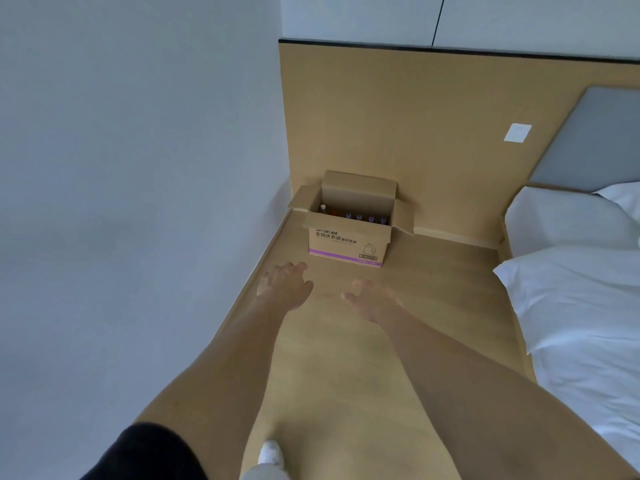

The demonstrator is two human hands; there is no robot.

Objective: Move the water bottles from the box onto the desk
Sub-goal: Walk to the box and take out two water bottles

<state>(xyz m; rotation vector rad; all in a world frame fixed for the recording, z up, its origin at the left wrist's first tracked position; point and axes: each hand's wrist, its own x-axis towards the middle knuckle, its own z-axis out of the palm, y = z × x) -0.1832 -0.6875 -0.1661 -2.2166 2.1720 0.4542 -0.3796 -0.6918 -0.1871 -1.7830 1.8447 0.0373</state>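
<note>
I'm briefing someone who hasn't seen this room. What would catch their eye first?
An open cardboard box stands on the floor in the corner by the wooden panel, with bottle caps showing inside. Both bare arms stretch toward it, left hand and right hand open and short of it. A white-sheeted bed fills the right side.
</note>
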